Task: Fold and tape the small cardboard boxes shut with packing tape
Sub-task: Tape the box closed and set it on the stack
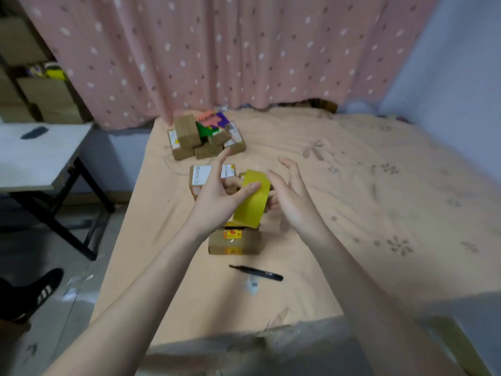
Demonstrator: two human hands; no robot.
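Note:
A yellow packing tape roll (253, 196) is held up between both hands above a small cardboard box (234, 241) that lies on the bed. A yellow strip runs from the roll down to the box top. My left hand (217, 194) presses its thumb on the roll's outer face, index finger pointing up. My right hand (291, 196) grips the roll from the right, thumb against its edge and lower fingers curled under it, upper fingers spread. Another box with white labels (202, 175) lies just beyond my left hand, partly hidden.
A pile of small cardboard boxes (189, 139) with a colourful packet sits at the far end of the peach bedsheet (352, 185). A black marker (257, 272) lies near the box. A grey table (38, 158) stands left of the bed; a person's shoe (35, 294) is on the floor.

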